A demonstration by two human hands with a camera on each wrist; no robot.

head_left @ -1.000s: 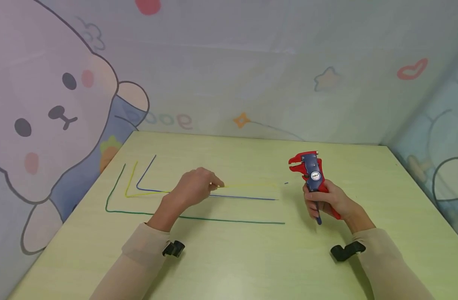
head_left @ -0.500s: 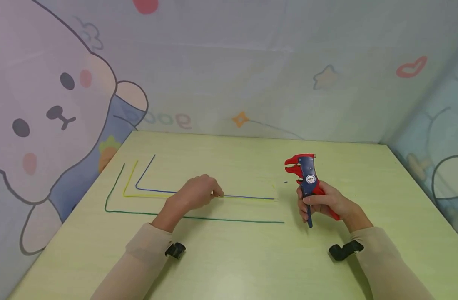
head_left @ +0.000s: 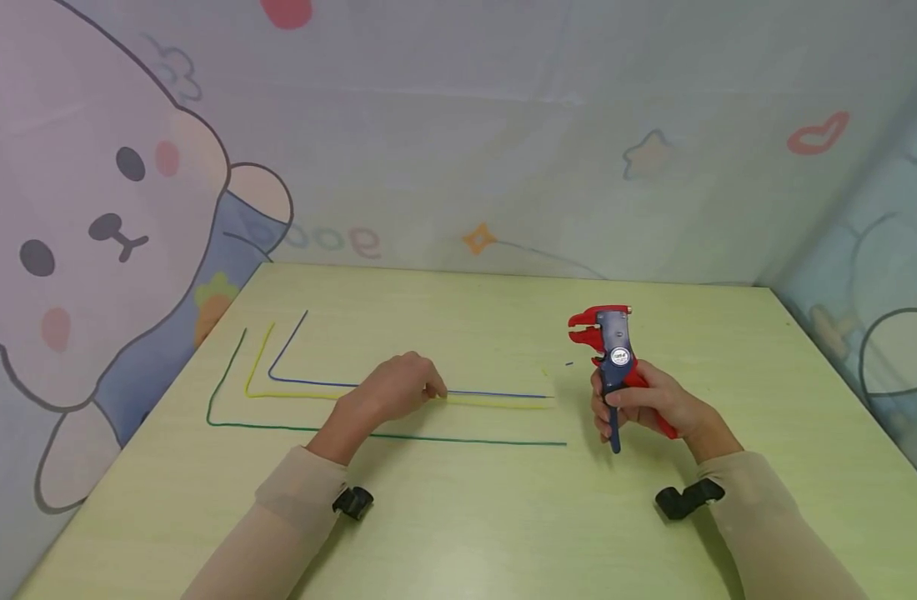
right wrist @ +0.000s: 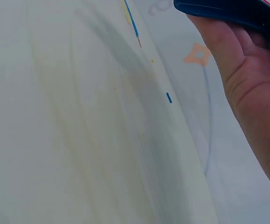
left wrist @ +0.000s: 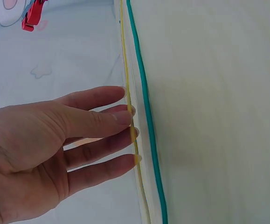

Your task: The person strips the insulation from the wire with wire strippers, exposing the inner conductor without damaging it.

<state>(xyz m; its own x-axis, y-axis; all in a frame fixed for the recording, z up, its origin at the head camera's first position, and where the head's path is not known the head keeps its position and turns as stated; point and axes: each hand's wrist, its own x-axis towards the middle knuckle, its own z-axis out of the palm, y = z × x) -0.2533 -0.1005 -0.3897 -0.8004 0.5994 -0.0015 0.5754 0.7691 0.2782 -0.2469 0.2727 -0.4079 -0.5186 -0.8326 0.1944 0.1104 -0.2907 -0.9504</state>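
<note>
In the head view my left hand (head_left: 398,387) pinches the yellow wire (head_left: 503,403) partway along its long run, between thumb and fingertips. The wire bends upward at its far left. My right hand (head_left: 653,402) grips the handles of a red and blue wire stripper (head_left: 611,333) at the right, its red jaws parted and pointing left. The blue wire (head_left: 496,393) lies just behind the yellow one, its right end stripped to bare metal. In the left wrist view, the fingertips meet the yellow wire (left wrist: 127,70) close beside the green wire (left wrist: 146,102).
Nearer the person, the L-shaped green wire (head_left: 466,440) runs across the table (head_left: 473,525), passing under the left forearm. A short blue insulation piece (right wrist: 169,97) and a tiny yellow piece (right wrist: 152,60) lie right of the wire ends. A printed cloth (head_left: 443,125) stands behind the table.
My left hand has brought the yellow wire's right part toward me, from behind the blue wire to in front of it. The wire stripper has shifted slightly left in my right hand.
</note>
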